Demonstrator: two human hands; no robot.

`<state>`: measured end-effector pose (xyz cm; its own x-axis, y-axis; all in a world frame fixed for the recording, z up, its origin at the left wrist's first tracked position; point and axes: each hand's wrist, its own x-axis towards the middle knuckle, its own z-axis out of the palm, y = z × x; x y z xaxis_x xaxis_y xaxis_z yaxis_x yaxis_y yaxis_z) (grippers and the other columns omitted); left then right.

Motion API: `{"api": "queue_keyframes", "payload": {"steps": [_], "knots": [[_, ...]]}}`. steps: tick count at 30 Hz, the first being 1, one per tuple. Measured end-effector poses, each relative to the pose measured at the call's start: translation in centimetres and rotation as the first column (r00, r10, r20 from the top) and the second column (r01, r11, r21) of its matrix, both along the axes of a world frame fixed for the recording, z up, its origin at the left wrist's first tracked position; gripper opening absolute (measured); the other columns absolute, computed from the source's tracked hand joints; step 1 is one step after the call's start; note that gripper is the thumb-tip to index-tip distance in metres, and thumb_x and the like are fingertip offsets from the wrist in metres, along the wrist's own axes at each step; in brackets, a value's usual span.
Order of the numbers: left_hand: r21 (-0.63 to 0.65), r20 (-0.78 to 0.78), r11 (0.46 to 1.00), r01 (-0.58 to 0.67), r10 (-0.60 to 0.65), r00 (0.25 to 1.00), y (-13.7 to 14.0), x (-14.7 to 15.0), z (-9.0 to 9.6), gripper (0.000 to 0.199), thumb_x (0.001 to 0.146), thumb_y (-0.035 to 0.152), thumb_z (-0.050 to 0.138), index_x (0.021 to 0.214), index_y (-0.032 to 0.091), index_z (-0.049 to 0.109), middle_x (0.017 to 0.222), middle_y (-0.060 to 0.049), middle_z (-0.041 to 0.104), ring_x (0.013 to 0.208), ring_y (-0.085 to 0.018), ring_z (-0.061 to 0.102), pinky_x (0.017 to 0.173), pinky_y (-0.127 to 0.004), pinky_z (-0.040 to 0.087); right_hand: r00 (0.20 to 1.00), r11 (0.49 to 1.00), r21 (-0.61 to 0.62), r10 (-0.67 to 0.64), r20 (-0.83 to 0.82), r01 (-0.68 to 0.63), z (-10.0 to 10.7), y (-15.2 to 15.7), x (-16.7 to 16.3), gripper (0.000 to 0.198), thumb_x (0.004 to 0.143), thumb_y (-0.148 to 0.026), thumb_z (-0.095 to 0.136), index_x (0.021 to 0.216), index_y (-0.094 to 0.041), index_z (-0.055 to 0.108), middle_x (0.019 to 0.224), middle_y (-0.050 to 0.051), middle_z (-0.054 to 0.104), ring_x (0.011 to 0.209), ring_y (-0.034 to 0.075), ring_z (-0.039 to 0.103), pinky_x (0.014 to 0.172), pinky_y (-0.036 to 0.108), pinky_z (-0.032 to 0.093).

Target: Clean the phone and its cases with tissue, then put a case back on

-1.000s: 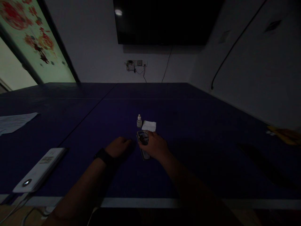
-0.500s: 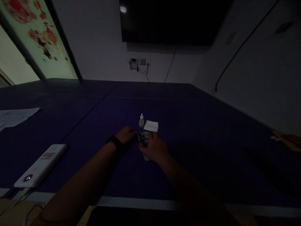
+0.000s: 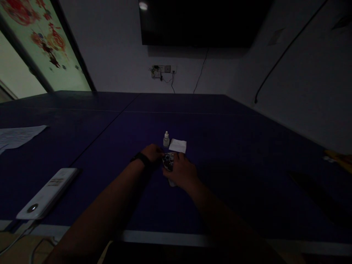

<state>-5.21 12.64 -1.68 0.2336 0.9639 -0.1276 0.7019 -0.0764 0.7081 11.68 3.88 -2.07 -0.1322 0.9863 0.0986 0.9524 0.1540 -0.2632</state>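
A phone (image 3: 168,162) lies at the middle of the dark blue table, with its camera side up. My right hand (image 3: 183,171) is wrapped round it from the right, hiding much of its back. At the phone's upper left corner, my left hand (image 3: 152,152) has its fingers pressed together over the camera end; whatever they pinch is too dark to make out. Just beyond my hands stands a small clear dropper bottle (image 3: 166,141) with a white cap. To its right a folded white cloth or tissue (image 3: 178,146) lies flat.
A white power bank (image 3: 51,190) with a cable plugged in lies at the table's near left. Printed paper (image 3: 20,135) rests farther back on the left. A yellow item (image 3: 339,159) is at the right edge. The dark blue table (image 3: 233,139) reaches the wall.
My left hand has moved slightly right and up, so its fingers now reach the phone's upper left corner. My right hand keeps its hold on the phone.
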Motion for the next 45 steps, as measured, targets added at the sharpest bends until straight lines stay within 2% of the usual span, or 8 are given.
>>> {"api": "queue_keyframes", "payload": {"steps": [5, 10, 24, 35, 38, 40, 43, 45], "knots": [[-0.135, 0.059, 0.990, 0.028, -0.020, 0.998, 0.6, -0.5, 0.0, 0.016, 0.077, 0.028, 0.072, 0.066, 0.016, 0.074, 0.053, -0.001, 0.062, 0.054, -0.013, 0.055, 0.057, -0.024, 0.039, 1.000, 1.000, -0.025, 0.007, -0.013, -0.007, 0.0, 0.2, -0.2, 0.071, 0.083, -0.060, 0.063, 0.137, -0.016, 0.051, 0.130, 0.019, 0.058, 0.111, 0.036, 0.062, 0.086, 0.045, 0.050], [-0.238, 0.125, 0.971, 0.018, 0.012, 0.992, 0.8, -0.4, -0.3, 0.017, 0.078, 0.028, 0.074, 0.071, 0.013, 0.073, 0.058, -0.003, 0.064, 0.053, -0.015, 0.059, 0.057, -0.026, 0.044, 0.999, 0.999, -0.051, -0.019, -0.032, 0.017, 0.0, 0.1, -0.4, 0.094, 0.070, -0.072, 0.070, 0.141, -0.016, 0.045, 0.133, 0.021, 0.055, 0.117, 0.040, 0.058, 0.089, 0.047, 0.049], [-0.408, 0.320, 0.912, 0.035, 0.106, 0.942, 0.2, -0.5, 0.6, 0.025, 0.071, 0.033, 0.082, 0.070, 0.011, 0.070, 0.057, -0.001, 0.060, 0.053, -0.013, 0.053, 0.058, -0.027, 0.045, 0.993, 0.999, -0.032, -0.030, -0.115, 0.026, -0.7, -0.1, -0.1, 0.092, 0.067, -0.045, 0.075, 0.148, -0.017, 0.040, 0.132, 0.018, 0.056, 0.117, 0.037, 0.057, 0.094, 0.044, 0.045], [-0.307, 0.708, 0.947, -0.097, 0.295, 0.642, -4.6, 0.7, 0.8, 0.024, 0.085, 0.033, 0.077, 0.092, 0.016, 0.061, 0.085, -0.004, 0.070, 0.071, -0.011, 0.067, 0.071, -0.026, 0.056, 0.958, 0.985, 0.172, 0.034, -0.286, 0.016, -0.8, -0.2, 0.0, 0.099, 0.070, -0.040, 0.077, 0.155, -0.022, 0.030, 0.143, 0.016, 0.049, 0.128, 0.036, 0.051, 0.104, 0.046, 0.044], [-0.274, 0.765, 0.956, -0.104, 0.282, 0.579, -5.3, 0.5, 1.3, 0.029, 0.081, 0.032, 0.082, 0.096, 0.015, 0.064, 0.090, -0.006, 0.072, 0.074, -0.012, 0.068, 0.073, -0.026, 0.056, 0.910, 0.969, 0.248, 0.096, -0.402, 0.008, -1.0, -0.1, 0.1, 0.103, 0.066, -0.039, 0.082, 0.153, -0.023, 0.030, 0.141, 0.015, 0.050, 0.130, 0.034, 0.050, 0.107, 0.047, 0.044], [-0.257, 0.791, 0.960, -0.109, 0.274, 0.546, -5.5, 0.4, 1.6, 0.031, 0.078, 0.030, 0.084, 0.098, 0.014, 0.066, 0.091, -0.006, 0.074, 0.075, -0.013, 0.068, 0.074, -0.026, 0.056, 0.808, 0.974, 0.225, 0.105, -0.579, 0.035, -1.2, 0.1, 0.1, 0.099, 0.067, -0.039, 0.082, 0.152, -0.024, 0.033, 0.141, 0.014, 0.052, 0.130, 0.031, 0.052, 0.108, 0.046, 0.045], [-0.242, 0.817, 0.963, -0.116, 0.267, 0.511, -6.0, 0.5, 1.8, 0.033, 0.076, 0.031, 0.085, 0.099, 0.013, 0.069, 0.095, -0.007, 0.076, 0.077, -0.014, 0.070, 0.075, -0.027, 0.055, 0.591, 0.991, 0.115, 0.052, -0.805, 0.070, -1.3, 0.7, 0.1, 0.069, 0.085, -0.043, 0.067, 0.146, -0.024, 0.042, 0.135, 0.012, 0.060, 0.122, 0.027, 0.060, 0.104, 0.043, 0.048], [-0.234, 0.827, 0.965, -0.117, 0.261, 0.498, -6.3, 0.8, 1.9, 0.036, 0.073, 0.031, 0.086, 0.100, 0.013, 0.071, 0.095, -0.008, 0.077, 0.078, -0.015, 0.070, 0.076, -0.027, 0.055, 0.529, 0.995, 0.079, 0.036, -0.848, 0.058, -1.4, 1.1, 0.2, 0.046, 0.094, -0.043, 0.054, 0.136, -0.025, 0.053, 0.129, 0.009, 0.066, 0.116, 0.025, 0.064, 0.101, 0.041, 0.050]]}}
